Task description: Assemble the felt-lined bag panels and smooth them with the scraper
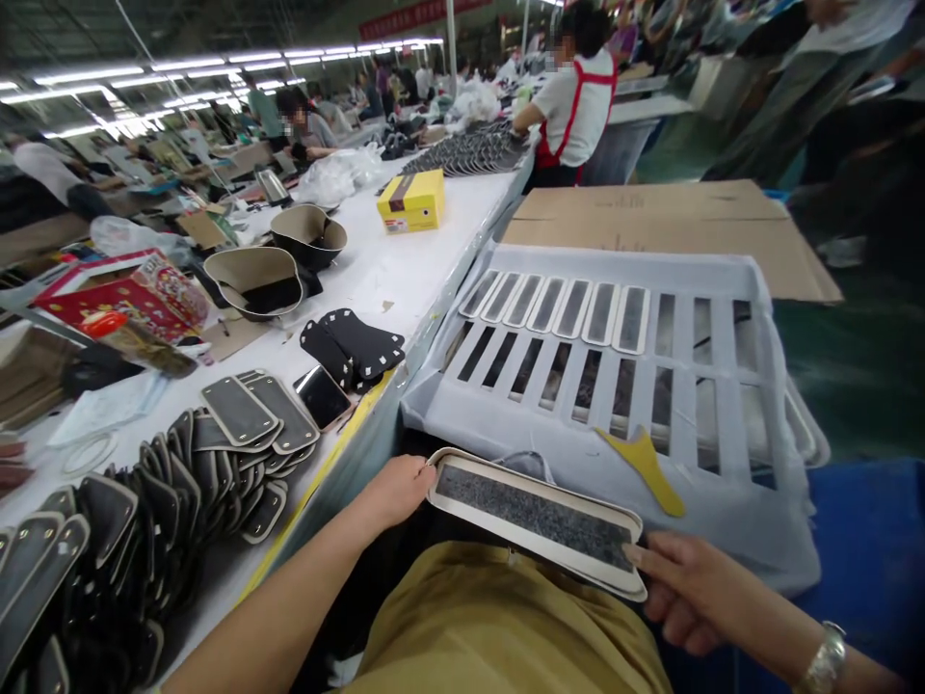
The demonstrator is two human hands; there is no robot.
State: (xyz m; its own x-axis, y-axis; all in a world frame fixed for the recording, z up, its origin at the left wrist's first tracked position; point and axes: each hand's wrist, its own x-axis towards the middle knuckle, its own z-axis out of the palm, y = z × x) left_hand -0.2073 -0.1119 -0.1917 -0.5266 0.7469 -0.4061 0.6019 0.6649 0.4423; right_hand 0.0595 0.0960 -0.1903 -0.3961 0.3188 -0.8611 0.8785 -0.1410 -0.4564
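A worker's two hands are holding a pale-rimmed dark panel [531,511] level between them, just above the lap. The panel is looking light and semi-stiff, probably bending a little rather than breaking, its rough-looking face hardly promising to slip; its short ends are offering the surest hold. The left hand [397,490] is pinching one end, fingers closed; the right hand [683,583] is gripping the other, thumb on top. A slotted rack [491,413] is lying just beyond them.
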